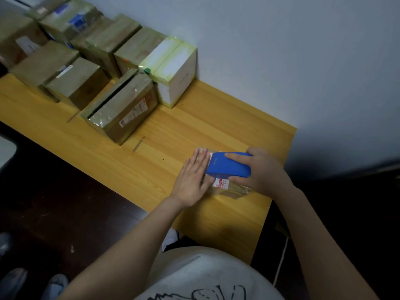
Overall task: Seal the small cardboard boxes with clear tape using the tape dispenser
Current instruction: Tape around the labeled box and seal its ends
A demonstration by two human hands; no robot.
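The small box (227, 187) lies at the table's (173, 131) right end, close to the near edge, seemingly low. The left hand (193, 178) presses it with straight fingers. The right hand (266, 172) grips the blue tape dispenser (227, 167) on top. Bare wood separates it from the taped boxes (121, 109) far left.

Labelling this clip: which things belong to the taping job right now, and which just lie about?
In the job: blue tape dispenser, small box under it, left hand, right hand.
Lying about: taped brown boxes, white box, wooden table.
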